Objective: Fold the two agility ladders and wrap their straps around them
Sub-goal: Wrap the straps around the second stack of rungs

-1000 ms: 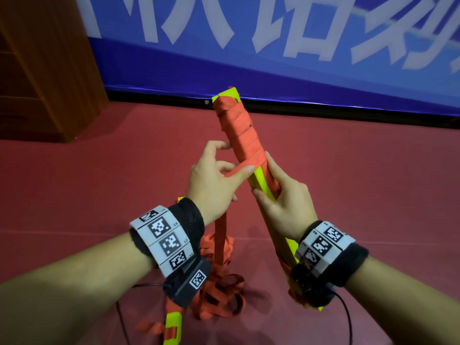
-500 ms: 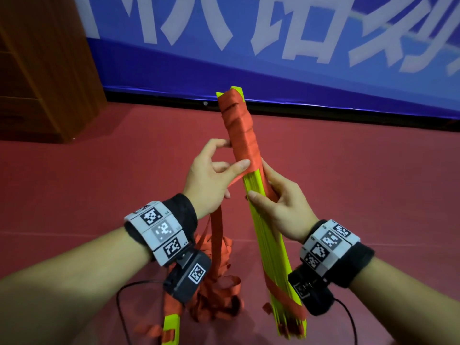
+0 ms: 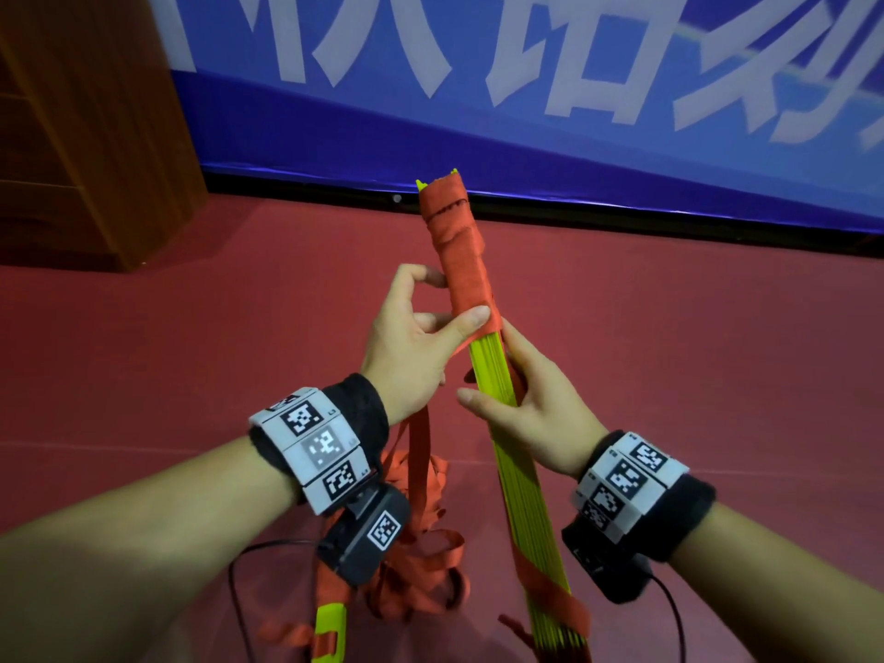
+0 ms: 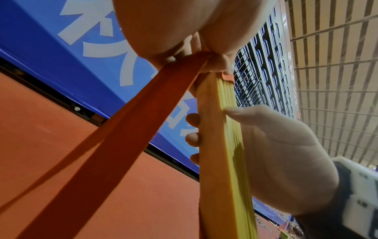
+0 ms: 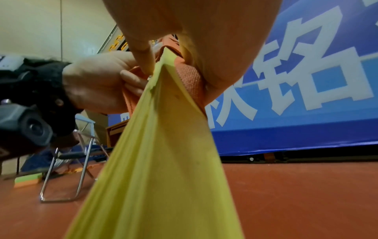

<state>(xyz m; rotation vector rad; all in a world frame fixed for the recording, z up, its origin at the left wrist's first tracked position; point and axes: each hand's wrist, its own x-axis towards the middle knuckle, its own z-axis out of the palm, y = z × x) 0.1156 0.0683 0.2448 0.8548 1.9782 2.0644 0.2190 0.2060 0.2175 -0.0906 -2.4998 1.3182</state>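
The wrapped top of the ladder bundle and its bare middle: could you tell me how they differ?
The wrapped top is covered in orange strap turns; the bare middle shows stacked yellow rungs. The left hand pinches the strap at the wrapped top; the right hand grips the bare middle. Both belong to one upright bundle.

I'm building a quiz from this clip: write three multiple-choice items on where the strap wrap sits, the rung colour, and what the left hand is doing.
1. Where on the rung bundle is the wound strap?
A upper end
B middle only
C nowhere

2. What colour are the rungs?
A blue
B yellow-green
C white

3. What is the left hand doing?
A hanging idle
B flat on the floor
C pinching the strap

Answers: 1 A, orange turns cover the top, bare rungs below. 2 B, seen in all views. 3 C, thumb presses the strap against the bundle while the right hand grips the rungs.
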